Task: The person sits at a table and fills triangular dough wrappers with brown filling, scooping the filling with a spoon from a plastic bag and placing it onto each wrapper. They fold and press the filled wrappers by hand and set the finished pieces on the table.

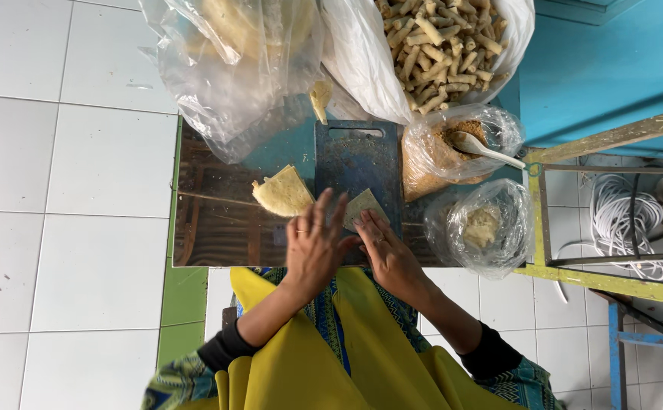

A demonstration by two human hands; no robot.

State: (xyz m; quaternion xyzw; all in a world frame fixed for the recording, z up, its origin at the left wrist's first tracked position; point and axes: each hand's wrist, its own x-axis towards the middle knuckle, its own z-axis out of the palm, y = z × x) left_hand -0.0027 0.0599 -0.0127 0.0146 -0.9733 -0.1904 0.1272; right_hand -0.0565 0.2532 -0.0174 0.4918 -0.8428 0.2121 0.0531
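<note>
Currently both hands on a pale triangular wrapper sheet (362, 206) lying on the dark blue cutting board (358, 163), near its lower edge. Left hand (314, 247) flat, fingers spread, tips over the sheet's left edge; not clenched on anything. Right hand (388, 254) beside it, fingers extended and pressing the sheet's lower right side; also flat, no grip. Hands nearly touching each other.

Stack of the same pale wrappers (283, 193) sits just left of the board on the shiny metal tabletop (210, 228).

Bags:
- Large clear plastic bag (229, 68), crumpled, top left of table, pale yellowish flat contents showing through.
- White plastic bag (430, 45), top centre-right, open, full of tan rolled sticks.
- Small clear bag (441, 156), right of the board, brown crumbly filling, white spoon (483, 148) resting in it.
- Another small clear bag (487, 228) below that, at the table's right edge, pale lump inside.

No labels legible on any bag.

Yellow apron (308, 364) in the foreground. White tiled floor (58, 190) left, blue wall (612, 68) upper right, coiled white cable (616, 220) behind a yellow-green frame (612, 281).
</note>
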